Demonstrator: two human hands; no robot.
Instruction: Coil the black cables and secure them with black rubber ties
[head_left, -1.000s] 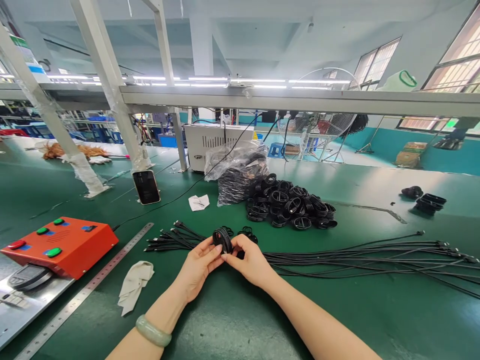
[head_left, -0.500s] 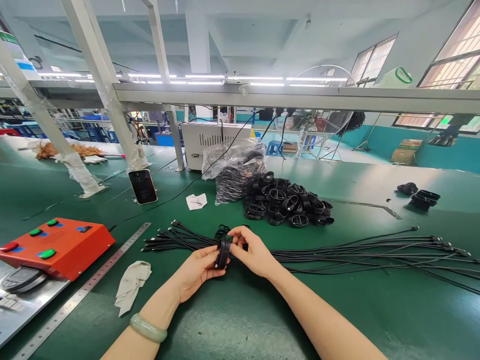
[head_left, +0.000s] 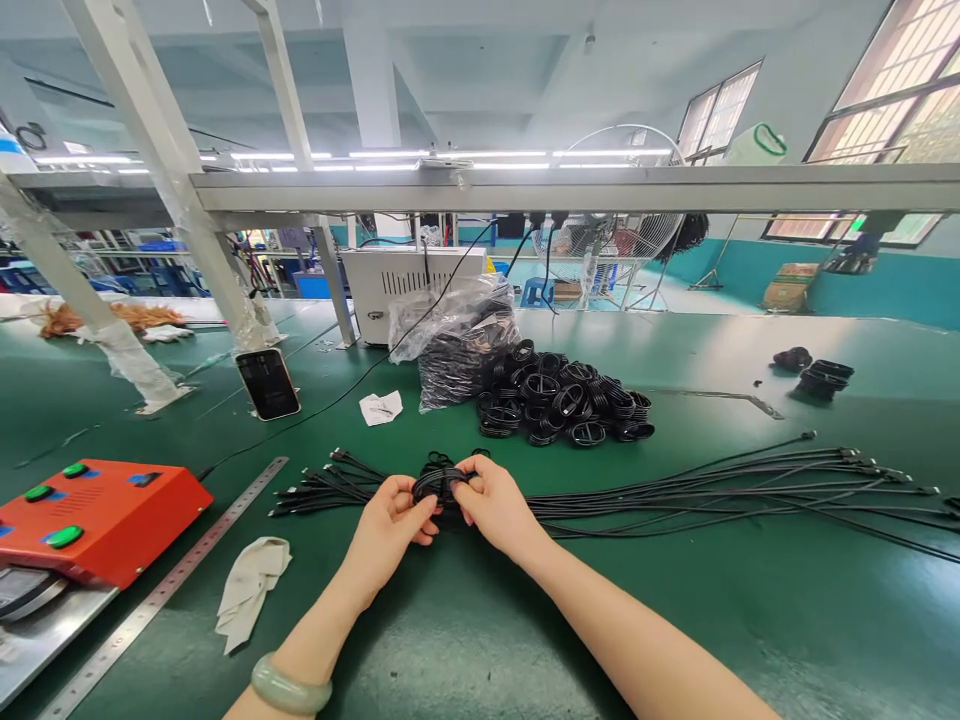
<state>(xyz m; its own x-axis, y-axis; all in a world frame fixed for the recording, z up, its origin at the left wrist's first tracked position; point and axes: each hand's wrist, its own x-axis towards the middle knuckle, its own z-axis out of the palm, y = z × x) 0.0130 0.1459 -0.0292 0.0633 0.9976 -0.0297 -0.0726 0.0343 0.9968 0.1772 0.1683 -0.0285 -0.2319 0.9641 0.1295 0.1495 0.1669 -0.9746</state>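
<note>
A coiled black cable [head_left: 435,484] is held between my two hands, just above the green table. My left hand [head_left: 396,520] pinches the coil's left side with thumb and fingers. On its right side, my right hand [head_left: 491,500] grips the coil, fingers bent around it. Beneath and behind the hands runs a bundle of straight black cables [head_left: 645,500], its connector ends fanned out at both left and right. Behind the coil, small black loops partly show; what they belong to is hidden. A pile of coiled black cables [head_left: 562,395] lies farther back.
A clear plastic bag [head_left: 457,355] of black items stands beside the pile. To the left are an orange box with green buttons [head_left: 105,515], a steel ruler [head_left: 172,590], a pale cloth [head_left: 253,585] and a phone [head_left: 268,384] against a post. A metal beam [head_left: 525,190] crosses above the table.
The coil has turned from upright and narrow to lying flatter, its loop facing up more. My left hand has shifted its grip to the coil's left side. The view has swung slightly right.
</note>
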